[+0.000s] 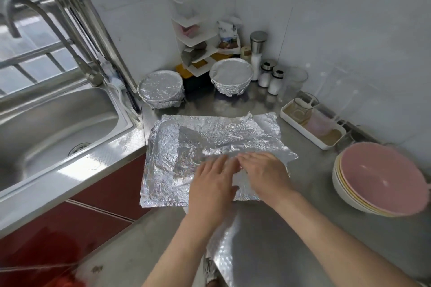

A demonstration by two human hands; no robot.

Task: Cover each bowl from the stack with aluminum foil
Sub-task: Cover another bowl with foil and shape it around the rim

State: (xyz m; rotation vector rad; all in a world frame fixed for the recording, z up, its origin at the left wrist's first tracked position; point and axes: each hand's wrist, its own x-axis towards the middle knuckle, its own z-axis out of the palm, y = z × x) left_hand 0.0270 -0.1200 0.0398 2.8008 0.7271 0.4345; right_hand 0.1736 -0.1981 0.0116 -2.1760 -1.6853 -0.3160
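Right of the sink [58, 128], my left hand [212, 182] and right hand [264, 175] press flat on the foil sheet [210, 140], fingers straight, gripping nothing. A wrapped bowl [161, 89] beside the sink and a second wrapped bowl [231, 75] farther right are done; the stack of bowls [377, 179] farthest right waits.

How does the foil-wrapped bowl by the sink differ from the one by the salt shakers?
The bowl by the sink has a heavily crinkled foil top; the bowl by the shakers has a smoother, flatter one. The bowl by the sink sits nearer the front, the other farther back. Both stand upright, foil over rim and sides.
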